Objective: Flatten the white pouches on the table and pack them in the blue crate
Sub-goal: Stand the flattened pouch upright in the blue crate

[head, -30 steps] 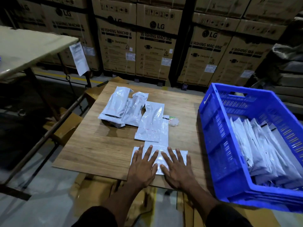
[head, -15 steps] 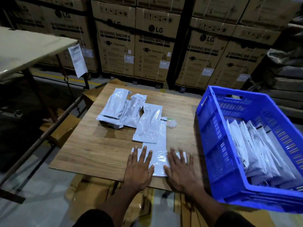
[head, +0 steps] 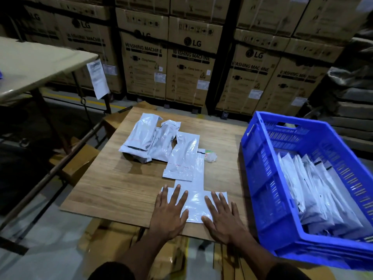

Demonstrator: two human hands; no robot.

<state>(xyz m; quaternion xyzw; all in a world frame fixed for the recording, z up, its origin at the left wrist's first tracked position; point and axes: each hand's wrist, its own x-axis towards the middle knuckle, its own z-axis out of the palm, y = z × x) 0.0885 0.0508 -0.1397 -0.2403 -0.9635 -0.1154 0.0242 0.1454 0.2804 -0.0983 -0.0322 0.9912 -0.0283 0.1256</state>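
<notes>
Leftmost, three puffy pouches (head: 159, 142) are left lying on the tabletop (head: 113, 188), long axes running away from the near edge, apparently awaiting flattening. Nearer, the left hand (head: 168, 214) is laid flat, fingers straight and spread, on the left end of the flattened pouch (head: 194, 206), whose long axis is set crosswise along the near edge. Its right end is pressed likewise by the right hand (head: 223, 218), nothing being gripped; air is probably being pushed out. Rightmost, packed pouches (head: 314, 190) are held in the blue crate (head: 268, 178).
</notes>
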